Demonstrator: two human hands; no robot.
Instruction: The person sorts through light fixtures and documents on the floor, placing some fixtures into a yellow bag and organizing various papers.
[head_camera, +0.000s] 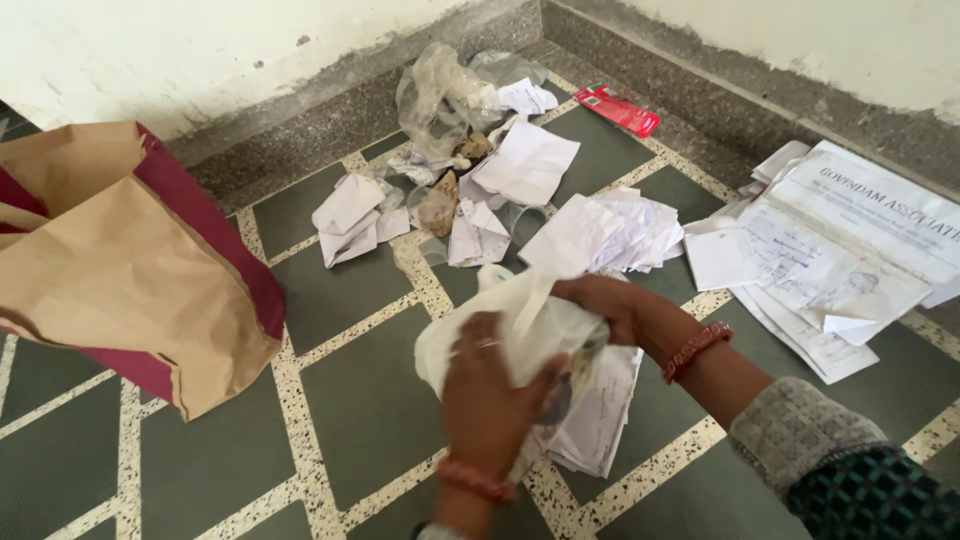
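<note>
**Both hands closed on a white plastic bag over scattered papers**

The left hand (487, 390) gripped the near side of a crumpled white plastic bag (520, 325), fingers curled into its folds, a ring on one finger and a reddish thread band at the wrist. The right hand (606, 302) held the far side of the same bag, fingers closed over its upper edge, with a red bracelet (697, 349) on the wrist and a grey patterned sleeve (800, 430) further up the arm. The bag hung just above the green tiled floor (360, 400), near the middle of the view, with something darker showing inside it that could not be made out.

Directly below the bag lay a folded stack of printed sheets (600, 415), partly hidden by the hands. Beyond it, a loose heap of white paper slips (610, 235) lay on the tiles, and further back, more crumpled papers (350, 215) lay beside a clear plastic bag (440, 95) close to the wall. A red packet (617, 108) lay near the corner. To the right, large printed documents (850, 265) were spread in an overlapping pile. On the left stood a brown paper bag (120, 280) with maroon sides, well apart from the hands
</note>
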